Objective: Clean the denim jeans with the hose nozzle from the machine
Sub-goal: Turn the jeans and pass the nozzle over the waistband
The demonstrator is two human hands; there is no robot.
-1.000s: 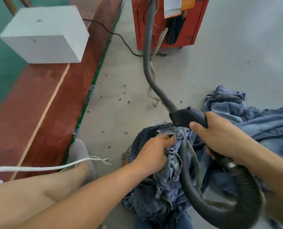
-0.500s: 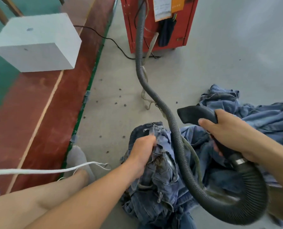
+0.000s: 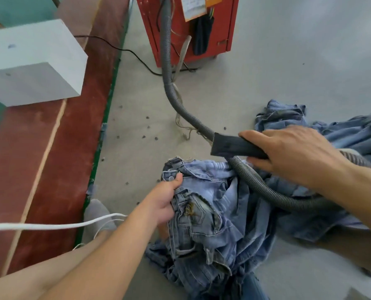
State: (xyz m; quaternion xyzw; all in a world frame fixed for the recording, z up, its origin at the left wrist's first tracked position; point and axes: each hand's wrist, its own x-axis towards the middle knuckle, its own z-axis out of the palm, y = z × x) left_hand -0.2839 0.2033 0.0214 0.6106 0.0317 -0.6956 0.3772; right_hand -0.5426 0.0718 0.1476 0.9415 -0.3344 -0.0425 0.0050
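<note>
While left hand (image 3: 162, 202) grips jeans (image 3: 204, 215), right hand (image 3: 292, 154) holds nozzle (image 3: 234, 146).

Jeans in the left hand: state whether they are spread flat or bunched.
Bunched. The jeans lie crumpled in folds, the left hand gripping the waistband.

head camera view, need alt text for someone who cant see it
A person's right hand grips a black hose nozzle just above crumpled denim jeans on a grey floor, while the left hand grips the jeans near the waistband. The grey hose runs back to a red machine.
</note>
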